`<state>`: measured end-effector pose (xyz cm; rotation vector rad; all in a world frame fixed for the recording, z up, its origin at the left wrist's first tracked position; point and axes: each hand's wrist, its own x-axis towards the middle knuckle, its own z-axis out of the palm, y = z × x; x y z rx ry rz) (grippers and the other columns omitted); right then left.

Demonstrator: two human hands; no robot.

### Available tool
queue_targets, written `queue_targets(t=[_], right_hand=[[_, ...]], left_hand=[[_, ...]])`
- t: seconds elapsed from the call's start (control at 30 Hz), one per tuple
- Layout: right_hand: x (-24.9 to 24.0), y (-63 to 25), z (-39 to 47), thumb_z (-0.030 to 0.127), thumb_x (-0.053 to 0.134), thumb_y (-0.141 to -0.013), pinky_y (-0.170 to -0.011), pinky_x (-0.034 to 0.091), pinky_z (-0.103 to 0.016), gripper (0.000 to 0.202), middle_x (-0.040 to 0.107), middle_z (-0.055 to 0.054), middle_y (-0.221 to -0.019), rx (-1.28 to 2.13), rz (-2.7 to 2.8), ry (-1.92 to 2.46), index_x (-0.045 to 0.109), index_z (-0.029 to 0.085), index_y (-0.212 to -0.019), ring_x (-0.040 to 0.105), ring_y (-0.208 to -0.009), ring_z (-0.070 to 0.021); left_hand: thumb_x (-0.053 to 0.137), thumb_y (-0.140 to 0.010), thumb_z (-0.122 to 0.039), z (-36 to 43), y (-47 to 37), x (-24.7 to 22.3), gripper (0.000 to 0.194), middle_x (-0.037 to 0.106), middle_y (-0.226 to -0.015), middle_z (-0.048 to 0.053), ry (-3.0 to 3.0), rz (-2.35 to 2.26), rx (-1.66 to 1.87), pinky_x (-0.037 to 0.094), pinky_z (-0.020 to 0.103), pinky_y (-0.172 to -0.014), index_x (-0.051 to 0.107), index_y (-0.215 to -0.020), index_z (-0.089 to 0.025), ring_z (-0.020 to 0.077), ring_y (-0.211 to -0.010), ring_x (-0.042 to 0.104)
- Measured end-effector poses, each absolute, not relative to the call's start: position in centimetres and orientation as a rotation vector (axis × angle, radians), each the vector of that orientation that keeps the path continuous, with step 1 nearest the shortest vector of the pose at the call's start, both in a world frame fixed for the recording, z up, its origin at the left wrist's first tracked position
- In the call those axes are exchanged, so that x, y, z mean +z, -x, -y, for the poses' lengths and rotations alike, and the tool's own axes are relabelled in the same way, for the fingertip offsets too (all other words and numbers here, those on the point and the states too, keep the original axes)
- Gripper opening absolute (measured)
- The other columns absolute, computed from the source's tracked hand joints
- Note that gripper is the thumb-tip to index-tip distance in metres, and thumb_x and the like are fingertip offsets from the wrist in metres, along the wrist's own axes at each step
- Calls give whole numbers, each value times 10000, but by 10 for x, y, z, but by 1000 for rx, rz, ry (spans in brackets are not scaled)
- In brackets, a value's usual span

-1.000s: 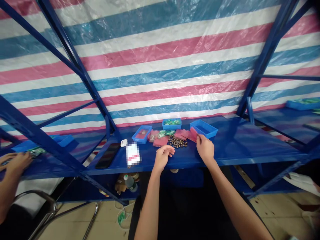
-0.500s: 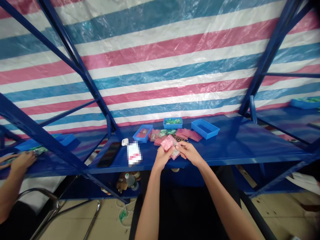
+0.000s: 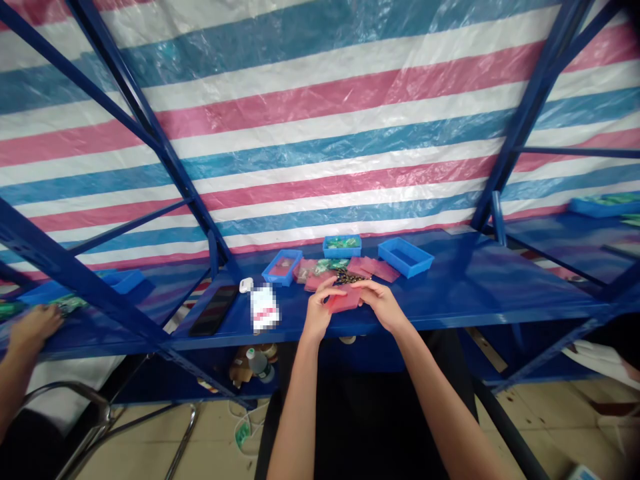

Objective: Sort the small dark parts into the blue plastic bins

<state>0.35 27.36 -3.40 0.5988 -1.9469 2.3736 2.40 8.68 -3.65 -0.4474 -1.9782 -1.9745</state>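
Note:
Between my two hands, near the front edge of the blue bench, is a pink plastic bag [image 3: 345, 301]. My left hand [image 3: 320, 308] grips its left side, the fingers bent over the top. The fingertips of my right hand [image 3: 379, 301] pinch its upper right corner. Just beyond my hands lies a small pile of dark and gold-coloured parts [image 3: 345, 275]. Flat pink bags [image 3: 373, 268] are spread to the right of that pile, and green-and-white packets [image 3: 325, 266] lie to its left. What the held bag contains cannot be made out.
Three blue trays stand behind: a left one [image 3: 283, 267] with a pink bag, a middle one [image 3: 342, 247] with green pieces, and a right one [image 3: 406, 257]. A black phone [image 3: 215, 311] and white case [image 3: 246, 285] lie left. Another person's hand [image 3: 37, 325] works at far left.
The pink bag has been turned and now lies flatter between my hands; the pale piece seen at my fingertips no longer shows. The view has shifted slightly.

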Motion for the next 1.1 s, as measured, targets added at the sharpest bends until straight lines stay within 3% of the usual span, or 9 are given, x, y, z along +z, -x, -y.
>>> queue_targets(t=[0.13,0.23,0.33,0.47,0.6,0.7,0.93,1.03,1.1], right_hand=[[-38,1,-275,277,669,-741,-768,499,-323,168,715,-43,-975,2500,1819,-489,783,221,-850,610,-812,-177],[-37,2,-275,278,653,-725,-834,508,-356,200,720,-70,-1050,2609,1711,-426,789,209,-855,632,-910,-215],[-36,1,-274,339,648,-783,-842,512,-364,278,699,-72,-1149,2614,1719,-443,768,230,-1009,633,-963,-226],[-37,-1,-273,364,726,-791,-824,501,-320,382,692,-42,-1146,2440,1888,-501,698,268,-1159,622,-915,-188],[-37,-3,-271,337,762,-774,-784,508,-309,460,673,-35,-1176,2428,1887,-609,643,289,-1216,626,-896,-183],[-35,-5,-271,314,778,-762,-816,514,-316,561,649,-34,-1222,2452,1860,-661,582,315,-1288,634,-945,-189],[-34,-4,-270,351,783,-756,-769,513,-309,588,684,-26,-1020,2481,1881,-640,561,292,-1298,640,-874,-180],[-34,-4,-268,385,768,-766,-650,483,-278,573,678,-10,-924,2480,1907,-623,559,281,-1289,605,-732,-149],[-34,-4,-267,402,767,-763,-613,459,-268,508,670,-2,-886,2450,1976,-637,598,264,-1222,578,-688,-138]], left_hand=[[754,-771,-314,-88,-24,-40,190,718,-1145,120,365,2027,-2031,519,354,-895,786,-893,-173,276,-1059,663],[721,-778,-285,-90,-25,-38,217,756,-1032,103,354,2058,-2075,528,355,-887,785,-949,-168,259,-979,688],[649,-786,-242,-89,-26,-34,292,744,-1098,104,358,2007,-2201,522,358,-926,775,-1038,-164,261,-1054,671],[574,-809,-313,-88,-25,-31,363,748,-1042,141,314,1871,-2441,554,373,-814,766,-1036,-105,278,-952,694],[667,-830,-374,-90,-23,-36,294,736,-1055,110,308,1986,-2201,531,328,-857,746,-990,-140,243,-977,680],[741,-800,-380,-92,-21,-41,333,728,-1045,76,322,2051,-2084,530,304,-841,698,-1063,-181,201,-916,682],[756,-796,-379,-92,-22,-43,325,718,-1081,100,384,2032,-2134,531,337,-900,696,-1036,-169,221,-977,685],[781,-773,-389,-93,-25,-39,494,720,-1093,93,302,1905,-2198,552,330,-855,624,-1201,-199,217,-942,702],[801,-756,-383,-95,-28,-35,718,720,-1105,80,236,1793,-2240,557,329,-853,480,-1385,-256,208,-931,710]])
